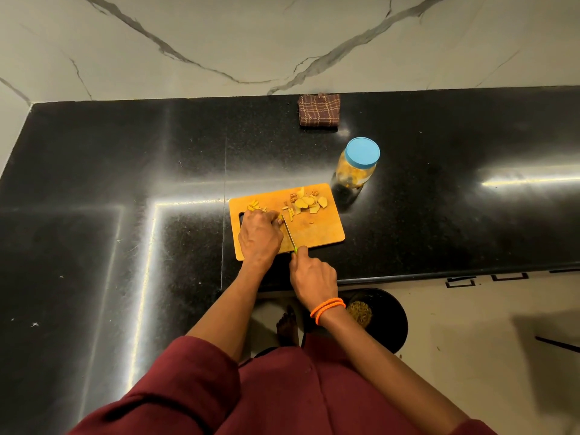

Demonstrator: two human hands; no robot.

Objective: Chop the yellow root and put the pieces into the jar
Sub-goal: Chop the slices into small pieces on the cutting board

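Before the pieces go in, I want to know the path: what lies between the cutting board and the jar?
In the head view, nothing lies there: only bare black counter separates the cutting board from the jar, whose blue lid is on.

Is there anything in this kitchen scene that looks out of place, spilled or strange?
Nothing looks spilled or damaged. One detail stands out: the jar meant for the pieces has its blue lid on, while cut yellow pieces lie on the cutting board.
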